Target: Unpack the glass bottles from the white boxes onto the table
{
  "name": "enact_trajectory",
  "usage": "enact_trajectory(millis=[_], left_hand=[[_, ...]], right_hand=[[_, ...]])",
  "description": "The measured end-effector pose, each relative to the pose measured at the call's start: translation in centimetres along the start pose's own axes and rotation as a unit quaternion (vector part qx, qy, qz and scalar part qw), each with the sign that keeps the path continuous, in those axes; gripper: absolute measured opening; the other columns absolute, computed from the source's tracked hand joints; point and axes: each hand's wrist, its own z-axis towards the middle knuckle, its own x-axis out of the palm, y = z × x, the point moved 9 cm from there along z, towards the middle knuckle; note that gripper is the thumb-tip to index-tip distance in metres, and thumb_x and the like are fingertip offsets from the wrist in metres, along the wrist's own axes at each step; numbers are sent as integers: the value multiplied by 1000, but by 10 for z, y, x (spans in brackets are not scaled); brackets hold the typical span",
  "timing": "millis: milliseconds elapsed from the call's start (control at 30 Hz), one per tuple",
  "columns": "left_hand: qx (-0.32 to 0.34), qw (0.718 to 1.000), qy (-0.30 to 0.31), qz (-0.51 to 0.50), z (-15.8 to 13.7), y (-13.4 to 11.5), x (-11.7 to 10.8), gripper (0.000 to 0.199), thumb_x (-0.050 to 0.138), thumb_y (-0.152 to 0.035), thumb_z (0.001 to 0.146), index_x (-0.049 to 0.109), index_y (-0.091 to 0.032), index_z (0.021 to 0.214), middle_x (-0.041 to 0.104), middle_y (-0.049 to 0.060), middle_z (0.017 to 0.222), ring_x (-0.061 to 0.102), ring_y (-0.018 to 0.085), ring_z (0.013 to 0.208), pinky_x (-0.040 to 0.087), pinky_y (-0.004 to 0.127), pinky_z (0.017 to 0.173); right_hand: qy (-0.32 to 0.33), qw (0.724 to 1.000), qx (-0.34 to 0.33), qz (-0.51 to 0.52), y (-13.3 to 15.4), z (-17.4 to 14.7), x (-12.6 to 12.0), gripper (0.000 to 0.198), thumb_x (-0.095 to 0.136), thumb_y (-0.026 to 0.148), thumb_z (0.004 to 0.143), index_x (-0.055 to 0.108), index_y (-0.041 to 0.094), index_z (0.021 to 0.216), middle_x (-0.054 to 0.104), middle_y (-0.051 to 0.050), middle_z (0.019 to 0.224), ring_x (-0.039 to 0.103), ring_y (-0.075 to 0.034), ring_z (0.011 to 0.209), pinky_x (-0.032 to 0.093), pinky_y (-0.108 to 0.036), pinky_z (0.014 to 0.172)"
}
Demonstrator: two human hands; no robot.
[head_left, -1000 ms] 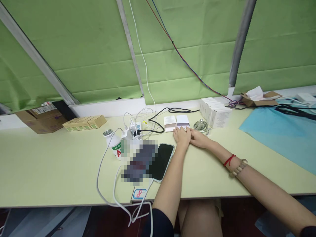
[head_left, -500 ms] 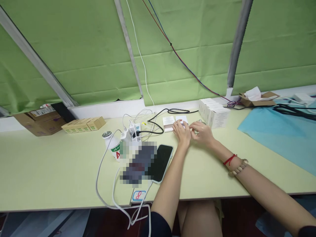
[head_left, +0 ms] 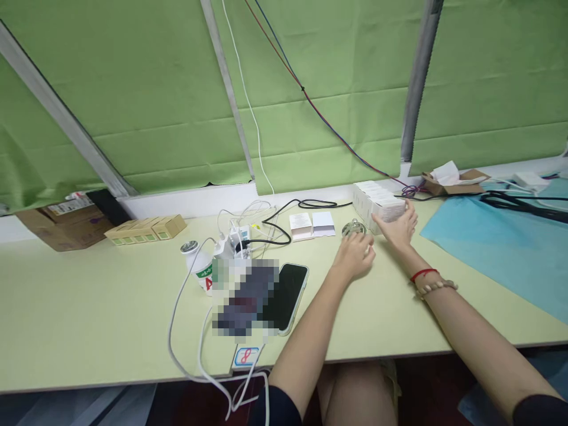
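My right hand (head_left: 398, 229) spans the near end of a row of small white boxes (head_left: 370, 198), thumb on the left side and fingers on the right, gripping the nearest box. To its left, my left hand (head_left: 354, 257) is closed with curled fingers, just in front of a shiny, clear round object (head_left: 354, 226). Whatever the left fingers hold is too small and covered to make out. Left of the hands lie an opened white box (head_left: 301, 227) and, beside it, a white and bluish box part (head_left: 323, 224), both on the table.
A phone (head_left: 290, 296) and a blurred dark item lie nearer me. White cables (head_left: 171, 331) run from a power strip (head_left: 239, 239) beside a white bottle (head_left: 199, 269). Brown boxes (head_left: 146, 229) stand left, and a blue sheet (head_left: 488, 248) covers the table's right.
My hands have come apart. The left moved right, away from the opened box, toward the round object; the right moved right and up onto the row of white boxes. The view shifted slightly.
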Motion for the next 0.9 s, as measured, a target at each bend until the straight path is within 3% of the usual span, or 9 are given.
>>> enact_trajectory(millis=[67, 200, 567, 733, 900], left_hand=[[31, 999, 41, 9, -2, -8, 14, 20, 42, -21, 86, 58, -19, 97, 62, 7, 98, 54, 21, 98, 41, 36, 90], [13, 997, 68, 15, -5, -8, 28, 26, 42, -18, 84, 58, -18, 104, 61, 9, 104, 54, 23, 103, 43, 37, 91], [-54, 995, 83, -6, -7, 3, 33, 45, 38, -24, 86, 47, -15, 129, 54, 11, 131, 47, 24, 120, 38, 41, 101], [-61, 993, 96, -29, -7, 4, 36, 45, 37, -24, 86, 44, -14, 130, 45, 10, 142, 43, 23, 127, 34, 42, 105], [-69, 994, 59, -66, -5, 3, 25, 50, 41, -21, 83, 38, -19, 133, 47, 11, 139, 45, 23, 126, 34, 43, 104]], right_hand=[[28, 999, 15, 9, -9, 1, 9, 105, 72, 45, 52, 22, 13, 138, 36, -24, 136, 34, -40, 126, 30, -55, 101], [48, 998, 29, 10, -18, 3, 18, 109, 69, 41, 51, 16, 7, 141, 36, -27, 137, 36, -39, 127, 30, -52, 102], [90, 990, 106, -5, -38, 2, 26, 98, 75, 37, 46, 31, 8, 129, 44, -26, 131, 40, -38, 125, 34, -47, 102], [-3, 993, 117, -2, -35, 4, 1, 91, 76, 35, 46, 36, 10, 124, 46, -24, 128, 42, -36, 122, 35, -47, 101], [-146, 989, -3, 27, -2, 3, -30, 91, 75, 43, 53, 31, 11, 126, 42, -22, 126, 37, -38, 121, 31, -55, 99]])
